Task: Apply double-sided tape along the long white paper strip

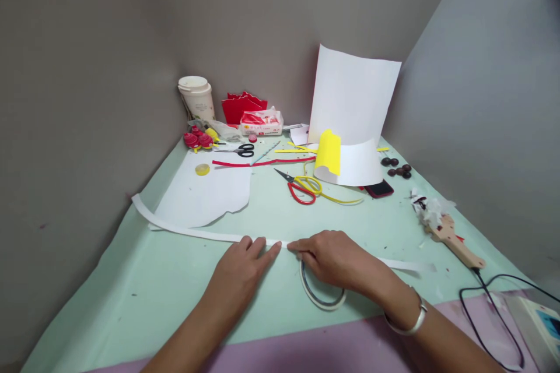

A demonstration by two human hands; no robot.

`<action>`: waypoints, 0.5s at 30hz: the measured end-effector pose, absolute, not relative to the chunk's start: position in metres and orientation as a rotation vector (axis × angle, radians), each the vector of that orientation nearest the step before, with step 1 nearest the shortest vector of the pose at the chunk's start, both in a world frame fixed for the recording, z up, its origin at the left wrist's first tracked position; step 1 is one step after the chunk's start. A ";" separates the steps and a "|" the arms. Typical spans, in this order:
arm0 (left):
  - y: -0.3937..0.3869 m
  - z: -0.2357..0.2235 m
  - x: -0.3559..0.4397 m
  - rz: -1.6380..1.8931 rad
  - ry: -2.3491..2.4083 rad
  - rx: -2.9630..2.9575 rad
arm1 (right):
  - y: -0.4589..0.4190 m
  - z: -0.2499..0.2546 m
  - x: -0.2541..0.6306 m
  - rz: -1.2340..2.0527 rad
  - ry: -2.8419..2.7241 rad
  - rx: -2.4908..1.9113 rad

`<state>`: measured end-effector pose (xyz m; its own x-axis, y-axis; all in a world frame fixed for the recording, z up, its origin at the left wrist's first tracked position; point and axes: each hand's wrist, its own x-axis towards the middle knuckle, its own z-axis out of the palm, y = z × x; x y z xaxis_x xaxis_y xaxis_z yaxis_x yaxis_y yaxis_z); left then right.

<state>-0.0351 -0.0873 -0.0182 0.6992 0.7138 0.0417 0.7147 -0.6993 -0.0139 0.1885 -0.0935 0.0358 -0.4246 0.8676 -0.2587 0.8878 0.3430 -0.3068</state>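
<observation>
A long narrow strip of white paper (184,229) lies across the green tabletop, its left end curving up and away. My left hand (240,268) presses down on it with the thumb and fingers apart. Close by on the right, my right hand (332,256) rests its straight index finger on the same strip, the other fingers curled under. Past my right hand, a pale translucent strip end (409,266) shows. Partly beneath that hand lies a roll of white tape (324,303); its upper side is hidden.
Ahead are red-and-yellow scissors (301,187), a white sheet (205,192), a red strip (271,162) and a rolled yellow paper (328,154) before a standing white sheet (356,93). A glue gun (455,239) with a black cord lies right. A lidded cup (196,99) stands back left.
</observation>
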 end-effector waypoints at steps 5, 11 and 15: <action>-0.093 -0.010 -0.025 0.140 -1.241 -2.817 | -0.093 0.039 0.188 -0.685 2.485 1.662; -0.099 -0.008 -0.013 0.194 -1.275 -2.710 | -0.088 0.038 0.196 -0.754 2.516 1.636; -0.105 -0.011 -0.007 0.150 -1.275 -2.659 | -0.086 0.043 0.203 -0.792 2.492 1.669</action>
<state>-0.0074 -0.1047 -0.0109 0.6253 0.7803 -0.0099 0.7613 -0.6127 -0.2123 0.2029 -0.0857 0.0429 -0.4207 0.8538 -0.3066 0.8742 0.2912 -0.3885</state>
